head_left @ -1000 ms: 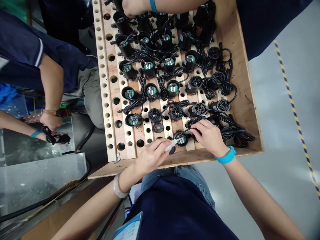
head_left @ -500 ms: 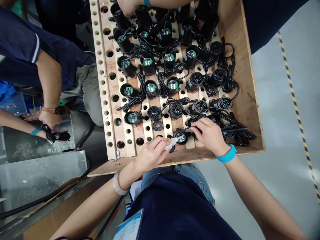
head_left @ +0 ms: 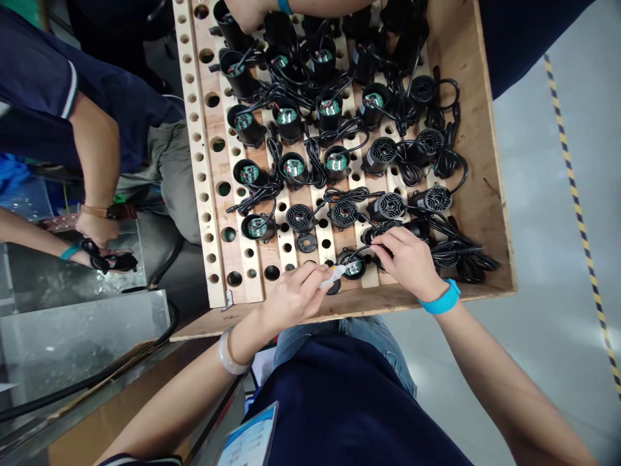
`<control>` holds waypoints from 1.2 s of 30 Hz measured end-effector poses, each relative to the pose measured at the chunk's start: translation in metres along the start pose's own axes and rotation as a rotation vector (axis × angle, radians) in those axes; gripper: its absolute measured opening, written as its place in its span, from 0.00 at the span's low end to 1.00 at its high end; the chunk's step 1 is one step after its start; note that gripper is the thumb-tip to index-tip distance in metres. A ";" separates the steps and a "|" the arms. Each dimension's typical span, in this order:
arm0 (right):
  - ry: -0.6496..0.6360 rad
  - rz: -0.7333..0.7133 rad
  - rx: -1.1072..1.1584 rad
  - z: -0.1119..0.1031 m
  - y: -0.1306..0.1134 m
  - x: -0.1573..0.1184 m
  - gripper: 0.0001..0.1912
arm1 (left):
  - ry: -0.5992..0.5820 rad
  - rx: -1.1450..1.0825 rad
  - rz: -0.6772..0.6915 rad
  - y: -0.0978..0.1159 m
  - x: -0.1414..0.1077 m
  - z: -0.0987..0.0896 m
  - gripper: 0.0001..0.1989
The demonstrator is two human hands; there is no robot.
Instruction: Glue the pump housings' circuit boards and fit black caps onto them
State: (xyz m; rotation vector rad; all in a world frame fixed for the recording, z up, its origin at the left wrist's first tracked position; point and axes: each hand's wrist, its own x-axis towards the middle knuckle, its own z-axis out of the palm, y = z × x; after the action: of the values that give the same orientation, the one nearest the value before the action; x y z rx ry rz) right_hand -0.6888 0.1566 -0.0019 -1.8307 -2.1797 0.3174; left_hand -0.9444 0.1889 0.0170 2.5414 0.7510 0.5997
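My left hand (head_left: 297,292) is closed around a small white bottle (head_left: 332,277), its narrow tip pointing into an open black housing (head_left: 351,265) with a green circuit board inside. The housing stands near the front edge of the wooden box. To its right, my right hand (head_left: 400,256) pinches a black cable (head_left: 365,249) that runs to the housing. A flat black ring (head_left: 306,243) lies to the upper left. Beside the housing sit grille-topped black units, one of them at the middle (head_left: 344,213).
A wooden box (head_left: 497,194) with drilled slats holds several black housings and coiled cables. Another person's hand (head_left: 246,14) reaches over its far side. At the left, other hands (head_left: 98,230) hold a black part above a water tank (head_left: 43,278).
The view has shifted very slightly. Both my hands stay at the same housing, with the bottle and the cable still held.
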 end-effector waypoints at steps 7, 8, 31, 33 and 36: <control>-0.006 0.005 0.017 0.001 0.001 0.000 0.09 | -0.011 0.041 0.017 0.000 0.003 -0.001 0.06; -0.005 0.004 0.018 0.001 0.001 0.000 0.10 | -0.008 0.047 0.019 0.001 0.004 -0.002 0.05; -0.011 0.009 0.017 0.001 0.001 0.001 0.11 | -0.008 0.092 0.039 -0.001 0.006 -0.004 0.04; -0.014 0.013 0.029 0.001 0.001 0.001 0.11 | -0.014 0.093 0.039 -0.001 0.006 -0.004 0.04; -0.018 0.019 0.040 0.001 0.001 0.001 0.11 | -0.015 0.082 0.033 -0.001 0.006 -0.004 0.04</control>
State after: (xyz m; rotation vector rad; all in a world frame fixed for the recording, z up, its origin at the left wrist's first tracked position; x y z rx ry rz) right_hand -0.6883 0.1575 -0.0032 -1.8346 -2.1534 0.3810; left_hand -0.9425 0.1942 0.0216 2.6353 0.7447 0.5707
